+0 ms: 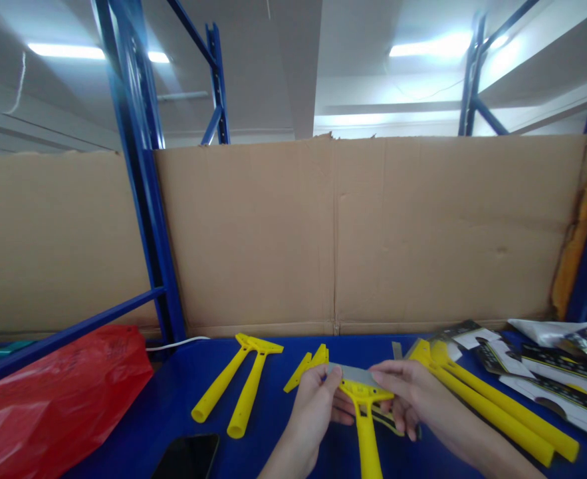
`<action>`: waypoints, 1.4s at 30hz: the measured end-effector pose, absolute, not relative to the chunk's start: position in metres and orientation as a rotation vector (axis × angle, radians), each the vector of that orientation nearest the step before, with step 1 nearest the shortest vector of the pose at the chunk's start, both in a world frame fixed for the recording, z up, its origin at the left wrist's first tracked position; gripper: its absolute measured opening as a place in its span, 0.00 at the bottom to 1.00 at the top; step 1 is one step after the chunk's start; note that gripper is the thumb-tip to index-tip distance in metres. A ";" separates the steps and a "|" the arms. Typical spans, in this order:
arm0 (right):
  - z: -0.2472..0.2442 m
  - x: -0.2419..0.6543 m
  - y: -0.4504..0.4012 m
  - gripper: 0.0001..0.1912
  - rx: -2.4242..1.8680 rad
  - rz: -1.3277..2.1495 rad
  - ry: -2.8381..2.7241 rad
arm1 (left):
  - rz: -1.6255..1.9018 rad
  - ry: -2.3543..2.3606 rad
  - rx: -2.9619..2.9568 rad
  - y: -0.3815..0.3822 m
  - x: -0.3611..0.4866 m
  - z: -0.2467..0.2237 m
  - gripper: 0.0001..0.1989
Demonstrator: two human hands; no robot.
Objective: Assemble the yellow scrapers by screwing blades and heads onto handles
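Observation:
In front of me a yellow scraper (367, 426) points its handle toward me, with a flat grey metal blade (357, 375) along its head. My left hand (313, 407) is closed on the left end of the blade and head, thumb on top. At the right end, my right hand (415, 389) pinches the blade between thumb and fingers. A thin yellow-and-dark item (387, 422) shows under the right fingers; its kind is unclear. Just beyond my left hand lie small yellow plastic pieces (299, 372).
Two short yellow scraper handles (248, 392) lie left on the blue shelf (173, 399); two long ones (502, 412) lie right. A dark phone (187, 458) is in front. Printed packages (547, 379) lie far right, a red bag (64, 406) left. Cardboard (253, 239) stands behind.

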State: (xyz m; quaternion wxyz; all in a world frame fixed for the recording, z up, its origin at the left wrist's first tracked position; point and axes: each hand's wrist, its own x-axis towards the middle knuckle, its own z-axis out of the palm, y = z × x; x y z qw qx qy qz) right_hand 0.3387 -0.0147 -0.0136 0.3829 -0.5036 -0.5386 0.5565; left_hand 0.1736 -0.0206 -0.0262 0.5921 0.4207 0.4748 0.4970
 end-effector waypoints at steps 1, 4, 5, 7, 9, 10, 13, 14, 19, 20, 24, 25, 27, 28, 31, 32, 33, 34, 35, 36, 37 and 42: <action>-0.014 0.338 -0.015 0.19 -1.306 1.446 -1.368 | 1.161 1.098 0.976 -0.021 0.174 -0.026 0.15; -0.014 0.336 -0.016 0.14 -1.308 1.486 -1.329 | 1.180 1.080 0.969 -0.021 0.173 -0.027 0.12; -0.015 0.336 -0.016 0.12 -1.301 1.479 -1.304 | 1.182 1.080 0.966 -0.021 0.172 -0.027 0.11; -0.016 0.337 -0.015 0.11 -1.294 1.467 -1.269 | 1.173 1.085 0.964 -0.021 0.172 -0.028 0.09; -0.018 0.338 -0.013 0.11 -1.286 1.457 -1.262 | 1.160 1.070 0.969 -0.021 0.171 -0.028 0.08; -0.019 0.339 -0.012 0.11 -1.280 1.450 -1.263 | 1.156 1.061 0.969 -0.021 0.171 -0.028 0.08; -0.020 0.339 -0.009 0.10 -1.269 1.421 -1.239 | 1.141 1.030 0.964 -0.022 0.170 -0.026 0.08; -0.020 0.339 -0.009 0.10 -1.267 1.409 -1.221 | 1.141 1.018 0.962 -0.022 0.170 -0.025 0.08; -0.019 0.334 -0.009 0.08 -1.213 1.402 -1.119 | 1.185 1.007 0.926 -0.023 0.171 -0.022 0.06; -0.019 0.333 -0.009 0.08 -1.198 1.412 -1.105 | 1.199 1.016 0.913 -0.022 0.171 -0.022 0.06; -0.020 0.332 -0.009 0.08 -1.241 1.430 -1.116 | 1.235 1.018 0.881 -0.022 0.171 -0.021 0.05; -0.020 0.333 -0.009 0.09 -1.270 1.432 -1.123 | 1.238 1.005 0.881 -0.022 0.172 -0.020 0.04; -0.021 0.333 -0.008 0.10 -1.301 1.428 -1.131 | 1.232 0.966 0.889 -0.022 0.172 -0.021 0.04; -0.021 0.333 -0.009 0.11 -1.302 1.422 -1.134 | 1.222 0.944 0.896 -0.022 0.172 -0.021 0.04; -0.019 0.332 -0.011 0.12 -1.269 1.399 -1.149 | 1.199 0.896 0.904 -0.022 0.172 -0.025 0.05; -0.017 0.332 -0.012 0.12 -1.262 1.394 -1.152 | 1.199 0.887 0.902 -0.022 0.172 -0.026 0.05; -0.016 0.332 -0.013 0.12 -1.257 1.389 -1.153 | 1.206 0.882 0.898 -0.023 0.172 -0.027 0.06; -0.015 0.332 -0.013 0.12 -1.253 1.386 -1.157 | 1.215 0.881 0.891 -0.023 0.172 -0.028 0.06; -0.014 0.332 -0.014 0.12 -1.254 1.383 -1.160 | 1.223 0.882 0.884 -0.024 0.173 -0.029 0.06; -0.014 0.333 -0.013 0.13 -1.259 1.382 -1.162 | 1.228 0.883 0.879 -0.024 0.173 -0.029 0.06; -0.015 0.333 -0.012 0.13 -1.266 1.384 -1.164 | 1.234 0.888 0.875 -0.025 0.174 -0.028 0.05; -0.023 0.332 -0.011 0.13 -1.312 1.438 -1.156 | 1.287 0.963 0.831 -0.026 0.176 -0.021 0.03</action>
